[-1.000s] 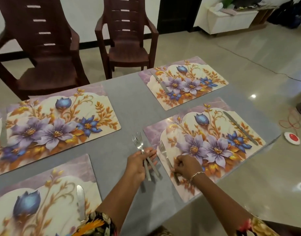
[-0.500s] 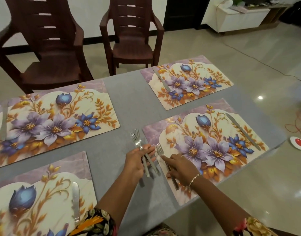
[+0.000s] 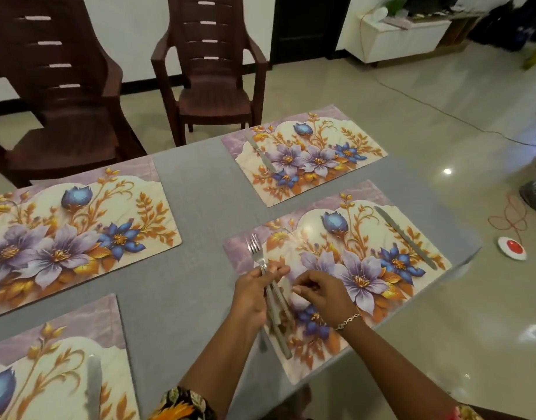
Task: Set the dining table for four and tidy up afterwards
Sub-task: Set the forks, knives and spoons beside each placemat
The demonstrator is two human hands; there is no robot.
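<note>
My left hand (image 3: 250, 295) grips a small bunch of forks (image 3: 256, 251), tines pointing away, over the left edge of the near-right floral placemat (image 3: 366, 237). One fork handle (image 3: 283, 344) runs back along that mat's left side. My right hand (image 3: 321, 294) sits right beside the left, its fingers curled with the tips at the fork handles; whether it pinches one is hidden. A knife (image 3: 406, 237) lies on the right side of this mat. Other knives lie on the far-right mat (image 3: 260, 153) and the near-left mat (image 3: 92, 389).
A fourth floral placemat (image 3: 79, 234) lies at the far left of the grey table (image 3: 194, 213). Two brown plastic chairs (image 3: 212, 86) stand behind the table. The table's right edge (image 3: 460, 262) drops to a glossy floor with a red-and-white disc (image 3: 512, 248) and a cord.
My left hand has carried its forks rightward onto the near-right mat's left edge. My right hand has lifted off the laid fork and curled in toward the left hand.
</note>
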